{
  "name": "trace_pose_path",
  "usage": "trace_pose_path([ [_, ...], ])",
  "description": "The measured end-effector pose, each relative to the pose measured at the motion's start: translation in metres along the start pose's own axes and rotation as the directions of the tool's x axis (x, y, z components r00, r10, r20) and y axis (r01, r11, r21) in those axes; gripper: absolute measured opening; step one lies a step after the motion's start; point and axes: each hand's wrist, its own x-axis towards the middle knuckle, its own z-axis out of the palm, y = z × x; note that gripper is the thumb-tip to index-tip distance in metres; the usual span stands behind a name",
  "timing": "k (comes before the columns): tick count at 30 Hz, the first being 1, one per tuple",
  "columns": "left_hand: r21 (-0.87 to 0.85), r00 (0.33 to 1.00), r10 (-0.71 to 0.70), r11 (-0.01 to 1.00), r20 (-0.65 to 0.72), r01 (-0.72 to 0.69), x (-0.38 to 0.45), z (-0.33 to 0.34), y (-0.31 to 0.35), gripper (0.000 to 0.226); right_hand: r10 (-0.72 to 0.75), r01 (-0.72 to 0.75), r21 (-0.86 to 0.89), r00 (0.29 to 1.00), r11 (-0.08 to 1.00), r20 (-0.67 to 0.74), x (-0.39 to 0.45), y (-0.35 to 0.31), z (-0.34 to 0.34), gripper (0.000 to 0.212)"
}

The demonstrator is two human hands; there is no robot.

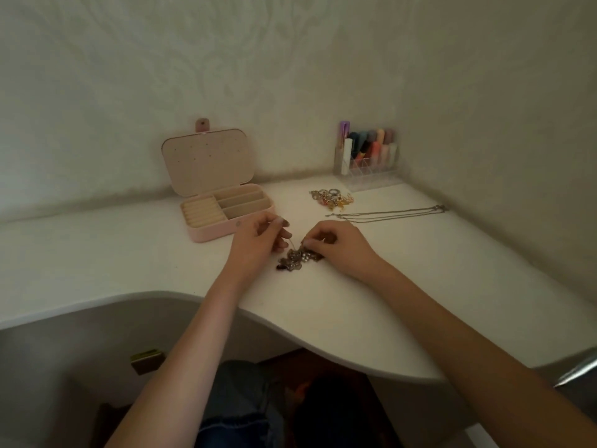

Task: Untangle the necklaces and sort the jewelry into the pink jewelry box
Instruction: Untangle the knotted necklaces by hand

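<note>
A tangled clump of necklaces lies on the white desk between my hands. My left hand pinches a thin chain that rises out of the clump. My right hand has curled fingers pinching the clump's upper right edge. The pink jewelry box stands open behind my left hand, with its lid up, ring rolls on the left and bare compartments on the right. A straightened silver necklace lies stretched out at the right. A small heap of rings and earrings sits behind it.
A clear organizer with coloured tubes stands in the back right corner against the wall. The white desk has a curved front edge that cuts in toward my lap. Walls close in the desk at the back and right.
</note>
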Motion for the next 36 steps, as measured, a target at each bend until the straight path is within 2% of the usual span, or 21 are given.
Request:
trace_pose_path([
  [3, -0.041, 0.998, -0.047, 0.998, -0.046, 0.045, 0.001, 0.001, 0.003, 0.024, 0.06, -0.038, 0.231, 0.994, 0.972, -0.088, -0.001, -0.001, -0.008, 0.006],
  [7, -0.096, 0.995, -0.073, 0.993, -0.074, 0.066, 0.002, 0.001, 0.002, 0.025, 0.165, -0.093, 0.416, 0.976, 0.905, -0.141, -0.003, 0.002, -0.019, 0.011],
  [11, -0.125, 0.992, -0.091, 0.989, -0.089, 0.08, 0.004, 0.002, 0.002, 0.024, 0.264, -0.163, 0.576, 0.96, 0.801, -0.094, 0.0, 0.003, -0.022, 0.023],
  [14, -0.118, 0.99, -0.104, 0.989, -0.096, 0.093, 0.007, 0.001, 0.003, 0.021, 0.255, -0.171, 0.623, 0.966, 0.763, -0.047, 0.001, 0.002, -0.023, 0.025],
  [17, 0.002, 1.0, 0.031, 1.0, 0.002, -0.031, 0.003, 0.003, 0.005, 0.01, 0.192, -0.163, 0.712, 0.981, 0.683, 0.04, 0.0, -0.001, -0.018, 0.024],
  [19, 0.123, 0.982, 0.13, 0.981, 0.139, -0.147, -0.001, 0.006, 0.003, 0.015, 0.138, -0.139, 0.743, 0.988, 0.654, 0.063, 0.0, -0.007, -0.014, 0.024],
  [21, 0.115, 0.967, 0.085, 0.987, 0.239, -0.115, -0.003, 0.01, 0.001, 0.02, 0.095, -0.103, 0.767, 0.994, 0.633, 0.055, 0.001, -0.011, -0.009, 0.026],
  [23, 0.055, 0.975, 0.043, 0.997, 0.219, -0.056, -0.003, 0.011, 0.001, 0.015, 0.076, -0.085, 0.773, 0.996, 0.628, 0.048, 0.0, -0.011, -0.008, 0.029],
  [26, 0.036, 0.991, 0.045, 0.998, 0.125, -0.049, -0.002, 0.008, 0.002, 0.004, 0.083, -0.07, 0.715, 0.996, 0.696, 0.017, -0.002, -0.007, -0.009, 0.032],
  [28, 0.012, 0.995, 0.033, 0.999, 0.094, -0.034, 0.0, 0.006, 0.002, 0.01, 0.099, -0.053, 0.672, 0.995, 0.739, -0.031, -0.002, -0.004, -0.011, 0.032],
  [32, -0.17, 0.994, -0.038, 0.984, 0.107, 0.056, -0.001, 0.008, 0.008, 0.024, 0.14, -0.054, 0.693, 0.988, 0.719, -0.068, -0.004, 0.0, -0.014, 0.025],
  [36, -0.321, 0.988, -0.069, 0.941, 0.135, 0.11, -0.004, 0.007, 0.011, 0.023, 0.14, -0.049, 0.655, 0.986, 0.754, -0.088, -0.006, 0.001, -0.013, 0.023],
])
